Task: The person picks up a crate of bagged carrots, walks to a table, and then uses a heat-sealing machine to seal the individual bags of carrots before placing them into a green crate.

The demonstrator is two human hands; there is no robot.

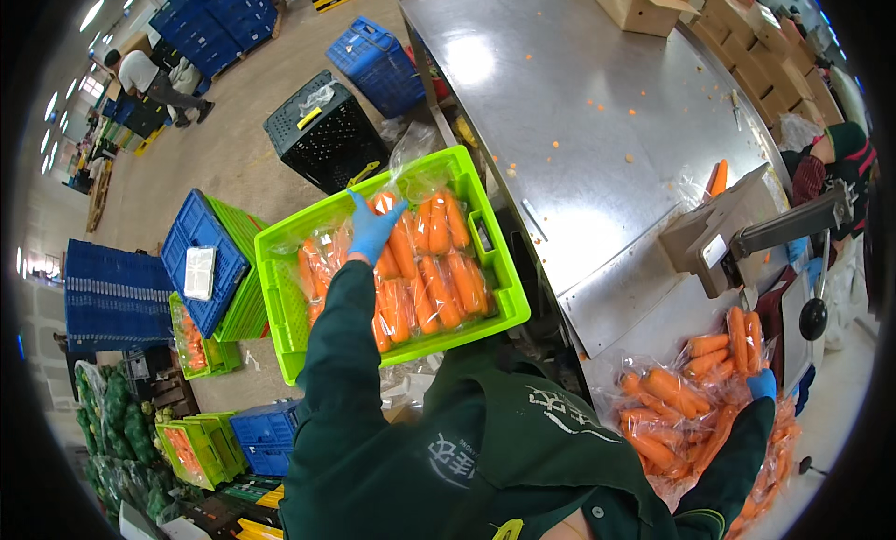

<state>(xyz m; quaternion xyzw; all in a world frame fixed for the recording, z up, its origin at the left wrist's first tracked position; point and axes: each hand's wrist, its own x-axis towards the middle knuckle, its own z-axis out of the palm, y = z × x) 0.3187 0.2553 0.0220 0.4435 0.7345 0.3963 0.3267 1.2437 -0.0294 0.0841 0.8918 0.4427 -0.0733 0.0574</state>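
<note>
My left hand (374,226), in a blue glove, lies over clear bags of carrots (437,288) inside a lime-green plastic crate (518,303). Its thumb and fingers are spread around the end of one bag; whether it grips that bag cannot be told. The crate sits tilted in view, left of the steel table (518,71). At the far right, my right hand (761,384), also gloved in blue, holds the edge of a bag of carrots (743,340), its fingertips partly hidden. Under and beside it lies a heap of bagged carrots (658,421).
A packing machine or scale arm (794,225) juts over the table beside a cardboard piece (721,225). Carrot scraps and a knife (736,109) lie on the steel. Black (325,130) and blue crates (378,64) stand on the floor. Co-workers are at the right and far left.
</note>
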